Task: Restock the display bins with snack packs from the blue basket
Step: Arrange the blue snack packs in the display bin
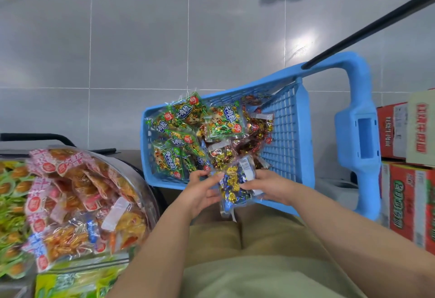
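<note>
The blue basket (289, 121) stands on the tiled floor ahead of me, with green snack packs (188, 133) piled at its left and red-brown packs (251, 137) in its middle. Just above the basket's near rim I hold a clear blue-and-gold snack pack (236, 183) in both hands. My left hand (203, 194) grips its left edge and my right hand (270, 187) grips its right side. At the left, a clear round display bin (150, 194) is heaped with pink-and-orange snack packs (77, 194).
A second bin of green packs (9, 203) sits at the far left, and a green-labelled bin (77, 281) lies below. Stacked red cardboard boxes (407, 175) stand right of the basket. A black handle bar (367, 27) rises from the basket. My knees fill the foreground.
</note>
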Tool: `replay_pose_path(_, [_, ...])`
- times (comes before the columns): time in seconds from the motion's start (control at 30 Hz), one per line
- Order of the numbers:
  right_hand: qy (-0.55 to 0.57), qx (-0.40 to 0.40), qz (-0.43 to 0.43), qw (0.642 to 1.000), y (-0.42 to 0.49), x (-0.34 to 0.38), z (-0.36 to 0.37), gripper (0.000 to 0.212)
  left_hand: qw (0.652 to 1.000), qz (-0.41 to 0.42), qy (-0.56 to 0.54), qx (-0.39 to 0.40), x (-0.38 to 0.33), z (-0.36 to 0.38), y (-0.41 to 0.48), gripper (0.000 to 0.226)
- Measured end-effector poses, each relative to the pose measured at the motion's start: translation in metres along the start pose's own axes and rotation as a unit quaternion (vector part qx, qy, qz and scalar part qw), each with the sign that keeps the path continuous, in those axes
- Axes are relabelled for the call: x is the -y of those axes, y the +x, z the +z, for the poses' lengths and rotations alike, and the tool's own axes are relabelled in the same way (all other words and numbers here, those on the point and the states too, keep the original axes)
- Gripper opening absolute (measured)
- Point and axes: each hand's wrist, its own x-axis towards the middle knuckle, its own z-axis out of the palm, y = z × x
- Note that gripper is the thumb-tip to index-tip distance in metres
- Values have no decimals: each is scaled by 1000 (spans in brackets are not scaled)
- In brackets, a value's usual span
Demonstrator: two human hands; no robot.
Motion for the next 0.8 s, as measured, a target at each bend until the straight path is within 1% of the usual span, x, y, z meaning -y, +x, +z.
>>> replay_pose_path(0.07, [-23, 54, -1, 998, -5, 10, 3, 21, 997, -1, -73, 6, -3, 3, 0, 42])
replay_pose_path(0.1, [-53, 64, -2, 997, -5, 16, 4, 25, 996, 2, -87, 6, -5, 3, 1, 38])
replay_pose_path(0.13, [-89, 49, -6, 995, -2, 23, 6, 34, 996, 10, -92, 2, -7, 2, 2, 30])
replay_pose_path(0.17, [-114, 4, -15, 993, 4, 31, 6, 46, 995, 22, -97, -8, -9, -1, 3, 23])
replay_pose_path(0.2, [-115, -71, -32, 990, 12, 39, 5, 53, 994, 32, -106, -24, -12, -5, 4, 18])
replay_pose_path(0.23, [-88, -165, -56, 981, 21, 48, 4, 55, 991, 42, -117, -38, -14, -10, 5, 14])
replay_pose_path(0.27, [-50, -250, -79, 964, 31, 56, 1, 55, 989, 50, -132, -41, -16, -16, 4, 12])
replay_pose_path(0.3, [-15, -303, -91, 949, 41, 65, -3, 61, 987, 56, -149, -33, -19, -22, 2, 13])
replay_pose_path(0.33, [15, -316, -92, 944, 51, 73, -8, 69, 984, 61, -167, -19, -20, -29, 0, 20])
replay_pose_path(0.37, [44, -302, -84, 949, 59, 80, -12, 77, 981, 63, -183, -5, -21, -36, -2, 30])
replay_pose_path(0.43, [111, -252, -65, 959, 75, 91, -17, 82, 977, 61, -205, 1, -21, -48, -3, 47])
replay_pose_path(0.5, [152, -226, -52, 961, 85, 96, -19, 79, 975, 60, -215, -17, -21, -55, -4, 45])
replay_pose_path(0.53, [146, -226, -47, 962, 87, 96, -18, 76, 974, 56, -217, -31, -22, -57, -4, 41])
replay_pose_path(0.6, [137, -244, -50, 959, 88, 94, -14, 69, 974, 47, -219, -42, -24, -59, -5, 34])
replay_pose_path(0.67, [162, -260, -62, 950, 83, 86, -12, 61, 977, 38, -205, -49, -26, -60, -4, 35])
replay_pose_path(0.73, [203, -280, -69, 936, 67, 76, -13, 49, 981, 26, -184, -57, -29, -59, -4, 38])
replay_pose_path(0.8, [256, -307, -95, 912, 47, 62, -20, 27, 984, 13, -165, -59, -33, -56, -4, 40])
